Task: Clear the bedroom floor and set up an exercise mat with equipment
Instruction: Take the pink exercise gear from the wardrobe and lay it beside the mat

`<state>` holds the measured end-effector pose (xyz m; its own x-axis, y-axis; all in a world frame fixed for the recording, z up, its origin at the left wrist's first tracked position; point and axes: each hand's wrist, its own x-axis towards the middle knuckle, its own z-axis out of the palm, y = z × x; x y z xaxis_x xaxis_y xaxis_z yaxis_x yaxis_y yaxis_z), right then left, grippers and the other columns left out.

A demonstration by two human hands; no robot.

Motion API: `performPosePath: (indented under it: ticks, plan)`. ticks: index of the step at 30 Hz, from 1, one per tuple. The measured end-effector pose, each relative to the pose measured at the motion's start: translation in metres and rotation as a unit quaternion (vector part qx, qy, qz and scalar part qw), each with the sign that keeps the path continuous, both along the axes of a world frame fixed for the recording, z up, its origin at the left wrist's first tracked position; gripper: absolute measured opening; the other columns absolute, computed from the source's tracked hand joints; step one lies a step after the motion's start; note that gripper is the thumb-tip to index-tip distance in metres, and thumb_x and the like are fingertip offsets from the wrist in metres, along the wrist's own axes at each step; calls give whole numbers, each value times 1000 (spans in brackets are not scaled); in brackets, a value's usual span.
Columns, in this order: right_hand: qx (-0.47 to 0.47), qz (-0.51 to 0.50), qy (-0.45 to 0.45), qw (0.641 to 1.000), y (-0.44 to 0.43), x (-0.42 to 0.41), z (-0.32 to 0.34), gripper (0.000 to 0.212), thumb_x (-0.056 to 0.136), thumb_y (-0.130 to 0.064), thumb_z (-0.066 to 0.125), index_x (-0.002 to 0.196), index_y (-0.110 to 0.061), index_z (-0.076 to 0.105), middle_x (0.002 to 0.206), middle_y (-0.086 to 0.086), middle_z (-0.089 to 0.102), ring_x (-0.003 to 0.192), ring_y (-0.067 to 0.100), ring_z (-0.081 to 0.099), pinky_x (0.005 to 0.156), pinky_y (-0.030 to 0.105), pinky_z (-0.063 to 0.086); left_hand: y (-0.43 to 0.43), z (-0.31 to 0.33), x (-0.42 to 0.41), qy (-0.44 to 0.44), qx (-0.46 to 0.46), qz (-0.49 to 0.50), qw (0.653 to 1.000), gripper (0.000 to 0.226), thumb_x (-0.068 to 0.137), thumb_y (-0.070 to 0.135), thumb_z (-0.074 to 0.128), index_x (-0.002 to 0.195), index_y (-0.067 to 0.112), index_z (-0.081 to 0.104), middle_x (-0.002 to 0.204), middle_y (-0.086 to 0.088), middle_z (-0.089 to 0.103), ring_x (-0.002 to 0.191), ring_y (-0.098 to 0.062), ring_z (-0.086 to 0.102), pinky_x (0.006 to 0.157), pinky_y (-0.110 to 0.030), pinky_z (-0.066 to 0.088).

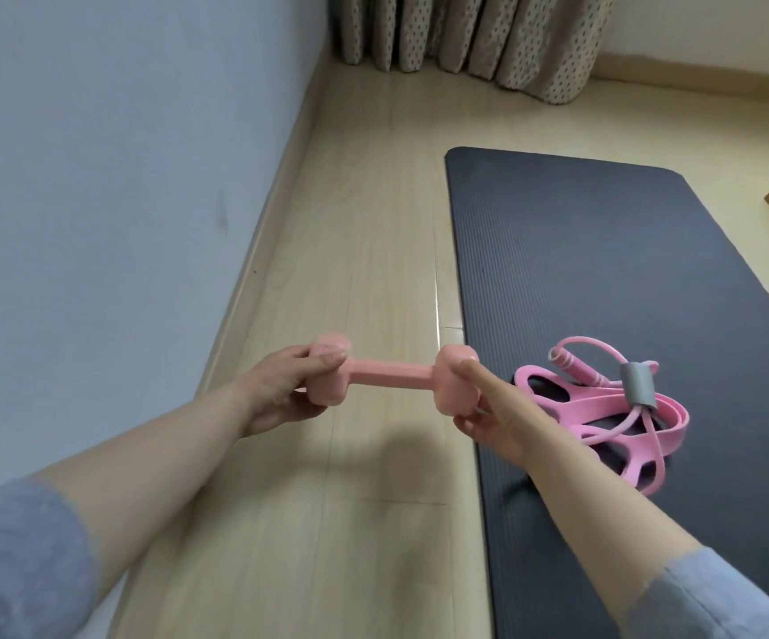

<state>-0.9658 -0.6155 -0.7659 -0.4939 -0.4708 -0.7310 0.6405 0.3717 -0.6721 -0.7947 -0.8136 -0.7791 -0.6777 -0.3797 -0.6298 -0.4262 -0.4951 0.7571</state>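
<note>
Left hand [281, 389] grips one blocky head of a matte pink dumbbell [392, 375], right hand [488, 408] pinches the other head; bar level, held above the pale wood-plank floor [373, 223], beside the mat. Ribbed dark grey exercise mat [604, 269] lies right, near end cut off. On it: tangled pink resistance bands [604, 408], partly hidden by the right forearm. Grey sleeves at both frame edges.

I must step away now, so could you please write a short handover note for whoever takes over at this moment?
Hands: the left hand grips one end of the dumbbell, the right hand grips the other.
Things: the dumbbell is held level above the floor, left of the mat. Pink bands lie on the mat near its left edge.
Done: mat unrolled, bands placed.
Left: probably set the dumbbell down at the mat.
</note>
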Motion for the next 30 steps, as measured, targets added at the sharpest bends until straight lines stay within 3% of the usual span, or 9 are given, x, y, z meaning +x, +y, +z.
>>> performPosePath:
  ticks: [4, 11, 14, 18, 21, 24, 26, 30]
  plan:
    - [8, -40, 20, 999, -25, -4, -13, 38, 79, -37, 74, 100, -8, 60, 111, 10, 61, 89, 20, 64, 90, 31, 54, -10, -14, -9, 31, 0, 78, 996, 32, 88, 28, 62, 117, 15, 63, 102, -5, 58, 90, -17, 51, 74, -31, 44]
    - [-61, -40, 66, 995, -60, -21, -29, 20, 86, -31, 70, 89, -11, 66, 101, 8, 64, 88, 20, 63, 94, 40, 52, -35, -22, -38, 41, -70, 162, 983, 28, 93, 23, 57, 120, 17, 61, 105, -4, 60, 87, -17, 55, 76, -34, 45]
    - [-67, -53, 75, 994, -69, -29, -32, 20, 86, -29, 71, 90, -11, 63, 103, 5, 62, 96, 21, 65, 86, 36, 56, -40, -26, -46, 39, -98, 169, 980, 16, 94, 22, 57, 108, 20, 64, 102, -6, 59, 85, -22, 53, 76, -40, 40]
    - [-45, -53, 84, 994, -77, -37, -38, 20, 83, -30, 74, 89, -14, 64, 111, 6, 62, 106, 25, 65, 93, 42, 55, -47, -35, -54, 45, -109, 181, 976, 9, 92, 23, 59, 98, 23, 66, 102, -9, 61, 89, -27, 54, 79, -45, 44]
    - [-39, -50, 101, 993, -81, -38, -40, 18, 83, -31, 73, 87, -17, 64, 108, 2, 63, 106, 24, 65, 89, 38, 56, -52, -42, -54, 36, -126, 187, 974, 21, 86, 30, 66, 106, 23, 67, 112, -9, 65, 100, -28, 61, 95, -56, 45]
    - [-50, -51, 107, 992, -86, -38, -41, 15, 84, -28, 73, 90, -17, 65, 102, -2, 60, 108, 25, 64, 74, 30, 58, -53, -47, -53, 2, -155, 199, 968, 44, 78, 41, 69, 118, 23, 66, 117, -2, 66, 111, -25, 60, 97, -48, 48]
    - [-49, -50, 109, 992, -89, -39, -43, 17, 84, -28, 74, 93, -16, 65, 101, -4, 59, 108, 27, 64, 70, 29, 58, -54, -50, -50, -8, -162, 205, 965, 39, 85, 38, 66, 121, 23, 64, 119, -1, 65, 112, -23, 59, 94, -43, 47]
    - [-33, -56, 117, 991, -88, -40, -52, 37, 82, -25, 75, 112, -6, 65, 113, 4, 61, 112, 28, 63, 69, 32, 60, -54, -53, -47, 6, -185, 192, 964, 41, 84, 37, 68, 121, 22, 65, 118, 1, 66, 113, -19, 59, 103, -45, 44]
